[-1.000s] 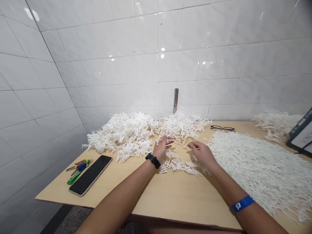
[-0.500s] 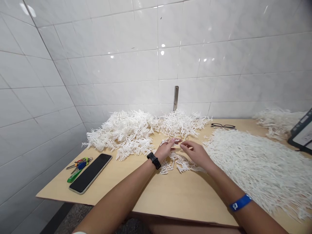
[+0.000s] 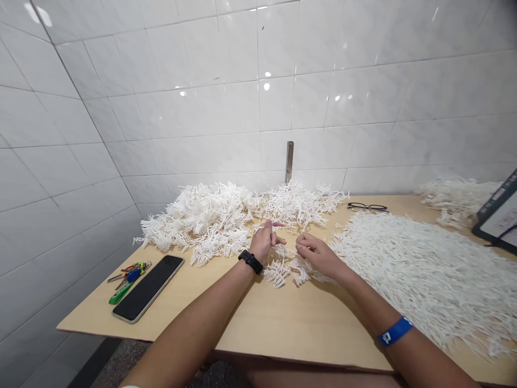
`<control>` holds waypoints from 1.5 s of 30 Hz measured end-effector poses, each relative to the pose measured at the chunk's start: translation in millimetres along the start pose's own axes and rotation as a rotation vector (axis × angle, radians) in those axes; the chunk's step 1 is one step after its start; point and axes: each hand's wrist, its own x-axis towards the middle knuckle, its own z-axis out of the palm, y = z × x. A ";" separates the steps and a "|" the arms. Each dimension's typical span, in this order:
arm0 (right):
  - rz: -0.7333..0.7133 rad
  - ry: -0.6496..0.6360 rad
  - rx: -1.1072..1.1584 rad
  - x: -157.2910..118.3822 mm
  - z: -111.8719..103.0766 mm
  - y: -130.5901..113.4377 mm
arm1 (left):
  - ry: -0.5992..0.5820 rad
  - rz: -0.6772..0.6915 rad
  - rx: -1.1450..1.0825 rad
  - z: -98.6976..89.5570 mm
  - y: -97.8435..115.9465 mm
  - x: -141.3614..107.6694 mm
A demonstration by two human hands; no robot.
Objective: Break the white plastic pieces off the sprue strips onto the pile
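My left hand (image 3: pixel 264 240), with a black watch on its wrist, hovers over the middle of the table with its fingers apart and nothing visible in them. Just right of it is my right hand (image 3: pixel 317 253), fingers pinched together; what they hold, if anything, is too small to tell. Beneath and between the hands lie small clumps of white branching pieces (image 3: pixel 277 273). Behind the left hand rises a tangled white heap (image 3: pixel 214 215), and another heap (image 3: pixel 301 203) stands beside it. A wide, flatter spread of thin white pieces (image 3: pixel 424 275) covers the right side.
At the left of the wooden table (image 3: pixel 283 328) lie a black phone (image 3: pixel 148 288) and keys (image 3: pixel 131 274) with a green tag. Glasses (image 3: pixel 367 207) rest near the tiled wall. A dark-edged case (image 3: pixel 498 215) and another white pile (image 3: pixel 456 196) are at the far right.
My left hand has turned and spread its fingers, moving slightly left, away from the right. My right hand's fingers have closed in more. The view has shifted slightly.
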 end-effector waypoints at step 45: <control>0.207 0.062 0.589 4.5 19.3 -11.6 | -0.306 0.018 -0.042 18.0 7.5 -14.5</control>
